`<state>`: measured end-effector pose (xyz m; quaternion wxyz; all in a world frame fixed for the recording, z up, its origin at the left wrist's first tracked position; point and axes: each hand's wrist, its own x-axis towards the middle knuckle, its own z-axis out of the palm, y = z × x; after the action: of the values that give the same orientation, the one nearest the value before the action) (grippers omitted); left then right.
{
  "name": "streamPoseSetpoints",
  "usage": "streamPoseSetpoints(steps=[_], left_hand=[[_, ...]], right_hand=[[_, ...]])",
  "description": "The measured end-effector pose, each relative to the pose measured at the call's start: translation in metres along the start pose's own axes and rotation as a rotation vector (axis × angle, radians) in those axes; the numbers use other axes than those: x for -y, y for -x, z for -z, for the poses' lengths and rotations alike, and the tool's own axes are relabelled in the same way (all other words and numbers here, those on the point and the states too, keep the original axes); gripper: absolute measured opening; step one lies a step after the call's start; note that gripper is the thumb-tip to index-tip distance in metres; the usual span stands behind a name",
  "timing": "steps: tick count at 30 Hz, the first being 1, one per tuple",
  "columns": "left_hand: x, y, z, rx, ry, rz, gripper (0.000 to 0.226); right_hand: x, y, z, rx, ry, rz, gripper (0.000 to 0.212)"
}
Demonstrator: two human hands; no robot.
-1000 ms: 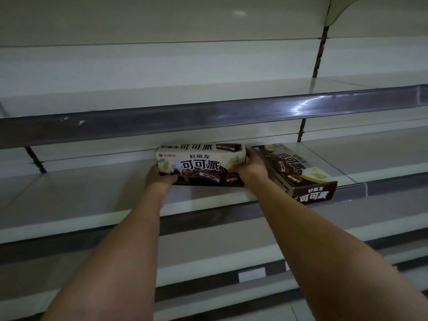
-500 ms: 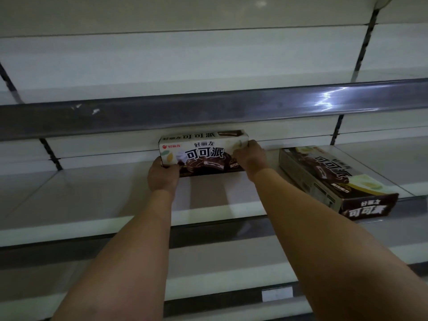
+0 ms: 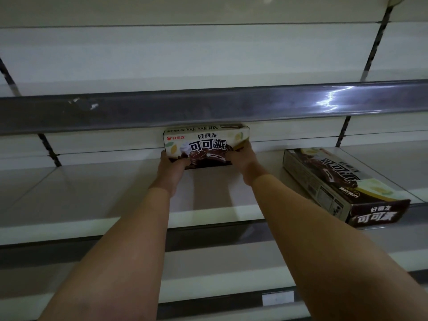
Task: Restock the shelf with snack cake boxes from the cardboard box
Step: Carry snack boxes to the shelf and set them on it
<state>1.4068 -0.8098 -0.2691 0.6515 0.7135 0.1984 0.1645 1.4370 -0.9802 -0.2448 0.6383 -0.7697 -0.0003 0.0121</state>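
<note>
Standing on its long edge at the far side of the shelf (image 3: 92, 195), the snack cake box (image 3: 206, 144) sits between my two hands, its printed front facing me and its back close against the rear panel, though I cannot tell whether it touches it. My left hand (image 3: 172, 169) is at the box's lower left corner, thumb laid across the front face near the bottom edge, the other fingers hidden behind or under the corner, so it grips that end. My right hand (image 3: 242, 158) is at the lower right end, fingers curled round the corner and reaching up along the right side; it holds that end as well. The box's bottom edge looks to be on the shelf surface, but my hands cover the corners and I cannot be sure it rests fully.

Well to the right, apart from my hands, a second box (image 3: 345, 184) lies flat on the same shelf, one short end at the near edge. Above runs a grey price rail (image 3: 208, 107).
</note>
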Motion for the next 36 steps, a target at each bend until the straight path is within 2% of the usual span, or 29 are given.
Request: streamPoseSetpoints(steps=[4, 6, 12, 15, 17, 19, 21, 24, 26, 28, 31, 34, 36], left_hand=[[-0.002, 0.024, -0.021, -0.257, -0.178, -0.021, 0.053], [-0.003, 0.038, -0.034, -0.285, -0.217, -0.044, 0.047], [-0.02, 0.092, -0.089, 0.033, -0.407, -0.022, 0.026], [-0.03, 0.119, -0.124, 0.214, -0.445, -0.03, 0.027], [-0.034, 0.136, -0.145, 0.329, -0.407, -0.003, 0.033], [-0.033, 0.155, -0.163, 0.404, -0.34, 0.036, 0.043], [-0.03, 0.17, -0.177, 0.446, -0.284, 0.048, 0.053], [-0.03, 0.189, -0.189, 0.449, -0.212, 0.067, 0.055], [-0.033, 0.19, -0.189, 0.416, -0.072, 0.109, 0.049], [-0.037, 0.185, -0.184, 0.373, 0.113, 0.276, 0.047], [-0.044, 0.182, -0.168, 0.434, 0.27, 0.446, 0.028], [-0.04, 0.178, -0.152, 0.335, 0.396, 0.472, 0.021], [-0.035, 0.175, -0.14, 0.255, 0.526, 0.458, 0.028]], right_hand=[[-0.002, 0.016, 0.017, -0.127, 0.25, 0.078, 0.05], [0.002, 0.019, 0.035, -0.195, 0.383, 0.089, 0.043], [0.004, 0.034, 0.103, -0.406, 0.873, 0.045, 0.035], [0.001, 0.048, 0.146, -0.474, 1.143, -0.032, 0.046], [-0.004, 0.057, 0.177, -0.464, 1.229, -0.149, 0.05], [-0.011, 0.061, 0.198, -0.41, 1.098, -0.284, 0.046], [-0.014, 0.066, 0.204, -0.371, 0.922, -0.313, 0.036], [-0.017, 0.074, 0.2, -0.378, 0.886, -0.222, 0.032], [-0.019, 0.081, 0.197, -0.396, 0.877, -0.139, 0.035], [-0.021, 0.086, 0.197, -0.363, 0.871, -0.012, 0.037], [-0.018, 0.091, 0.193, -0.29, 0.871, 0.128, 0.038], [-0.018, 0.096, 0.179, -0.456, 0.968, 0.156, 0.053], [-0.019, 0.099, 0.167, -0.483, 0.812, 0.063, 0.063]])
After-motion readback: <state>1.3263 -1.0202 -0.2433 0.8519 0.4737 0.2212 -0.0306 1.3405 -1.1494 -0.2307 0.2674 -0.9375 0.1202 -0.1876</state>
